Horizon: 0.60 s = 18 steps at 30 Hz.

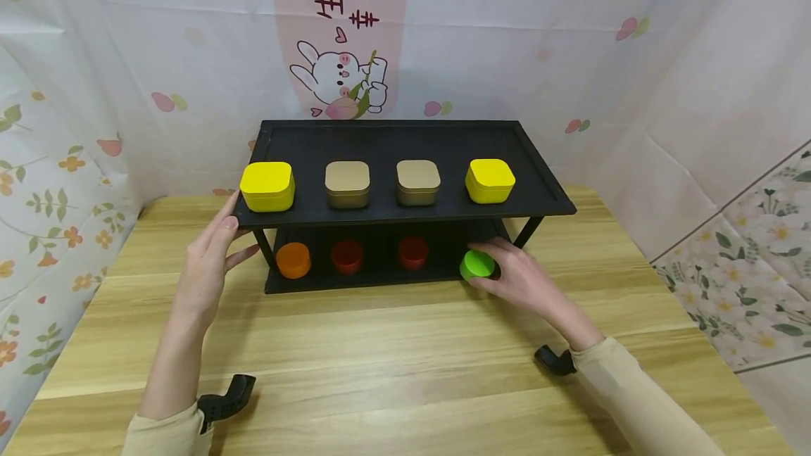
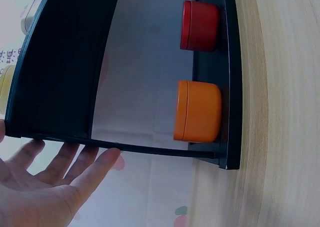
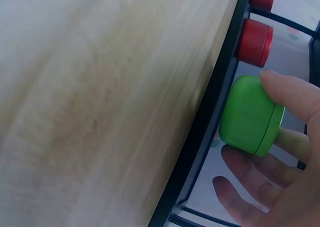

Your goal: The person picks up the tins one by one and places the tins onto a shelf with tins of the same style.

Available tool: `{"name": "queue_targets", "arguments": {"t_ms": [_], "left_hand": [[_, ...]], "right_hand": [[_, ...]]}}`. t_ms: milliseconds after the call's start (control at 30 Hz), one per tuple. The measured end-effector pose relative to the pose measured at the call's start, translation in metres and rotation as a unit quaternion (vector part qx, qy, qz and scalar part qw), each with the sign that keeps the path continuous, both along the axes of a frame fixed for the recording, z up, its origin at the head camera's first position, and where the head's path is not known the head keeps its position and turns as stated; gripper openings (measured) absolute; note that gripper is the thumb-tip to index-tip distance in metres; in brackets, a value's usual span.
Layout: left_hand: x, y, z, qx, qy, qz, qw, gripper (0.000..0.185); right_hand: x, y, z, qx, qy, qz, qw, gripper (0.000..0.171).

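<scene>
right hand [image 1: 516, 276] fingers curled round upright green tin [image 1: 476, 264], lid up, left hand [image 1: 212, 252] fingers straight

Head overview, wrist close-ups, shared shelf [image 1: 405, 153]

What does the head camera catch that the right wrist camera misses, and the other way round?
Only the head view shows the top shelf with its two yellow tins and two tan tins, the orange tin below, and the left hand touching the shelf's left end.

Only the right wrist view shows up close the seam of the green tin's lid and the fingers curled round it.

Both show the right hand gripping the green tin on the lower shelf, the red tins and the wooden table.
</scene>
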<state>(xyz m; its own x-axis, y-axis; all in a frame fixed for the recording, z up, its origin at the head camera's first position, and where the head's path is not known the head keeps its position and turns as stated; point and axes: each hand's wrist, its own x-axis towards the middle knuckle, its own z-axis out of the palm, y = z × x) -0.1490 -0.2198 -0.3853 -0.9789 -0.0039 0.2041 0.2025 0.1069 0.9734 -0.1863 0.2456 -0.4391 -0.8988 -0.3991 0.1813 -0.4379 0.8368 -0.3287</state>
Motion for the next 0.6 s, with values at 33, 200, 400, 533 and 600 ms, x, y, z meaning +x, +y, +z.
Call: {"name": "queue_targets", "arguments": {"t_ms": [33, 200, 400, 533, 600], "left_hand": [[0.000, 0.000, 0.000, -0.001, 0.000, 0.000, 1.0000, 0.053], [-0.001, -0.001, 0.000, -0.001, -0.003, -0.003, 1.0000, 0.052], [-0.001, -0.001, 0.000, 0.002, -0.001, -0.004, 1.0000, 0.051], [-0.001, -0.001, 0.000, -0.003, -0.003, -0.001, 1.0000, 0.052], [-0.001, -0.001, 0.000, -0.004, -0.004, -0.001, 1.0000, 0.052]], "right_hand": [[-0.001, 0.000, 0.000, -0.002, -0.001, -0.003, 1.000, 0.059], [-0.008, 0.000, 0.000, 0.003, -0.009, -0.025, 1.000, 0.059], [-0.015, -0.003, 0.000, 0.013, -0.017, -0.038, 0.999, 0.060], [-0.019, -0.006, 0.001, 0.017, -0.022, -0.039, 0.999, 0.062], [-0.022, -0.007, 0.002, 0.019, -0.026, -0.037, 0.999, 0.062]]}}
